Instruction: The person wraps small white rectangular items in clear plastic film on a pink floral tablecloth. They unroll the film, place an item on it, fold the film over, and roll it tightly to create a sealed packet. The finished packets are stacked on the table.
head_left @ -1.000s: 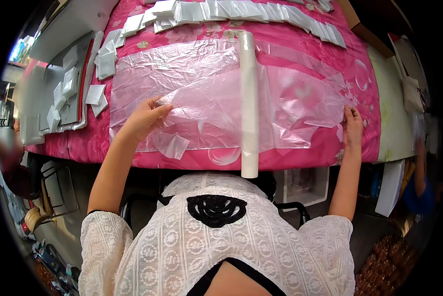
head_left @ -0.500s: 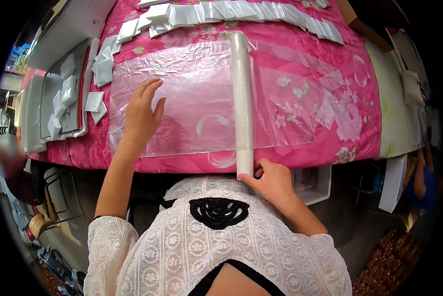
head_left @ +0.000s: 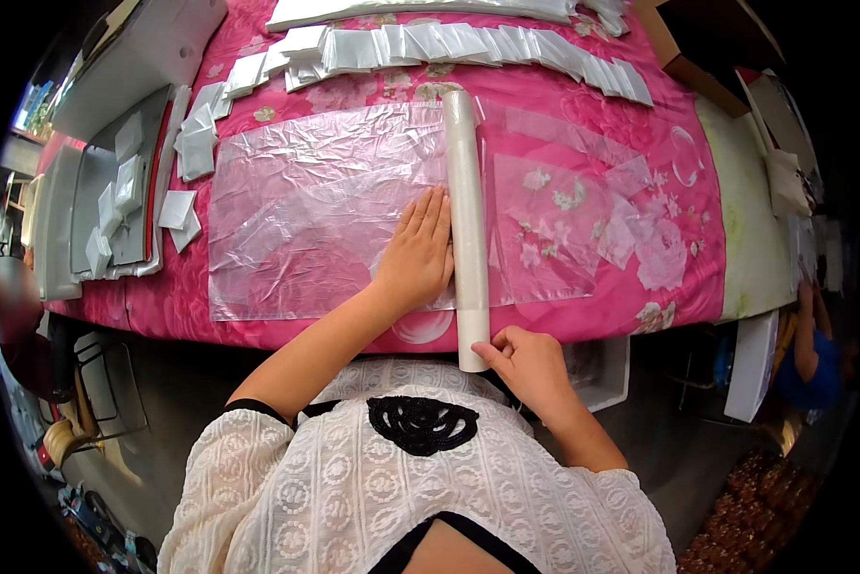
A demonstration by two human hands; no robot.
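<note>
A long whitish roll of clear plastic film (head_left: 467, 220) lies lengthwise toward me, its near end poking past the table edge. To its left, a crinkled sheet of clear plastic (head_left: 305, 220) is spread flat on the pink flowered cloth; more clear film (head_left: 545, 230) lies to the right. My left hand (head_left: 418, 251) rests flat on the sheet right beside the roll, fingers stretched out and pointing away from me. At the near end, my right hand (head_left: 525, 364) pinches the roll's rim between thumb and curled fingers.
A curved row of small white packets (head_left: 430, 43) runs along the back. At left, more packets lie on a grey tray (head_left: 123, 201) by a white foam box (head_left: 143, 67). An open cardboard box (head_left: 698, 48) stands at back right. Other people are at both sides.
My left hand has moved right and come down flat beside the roll. My right hand keeps its place at the roll's near end. The view has shifted slightly.
</note>
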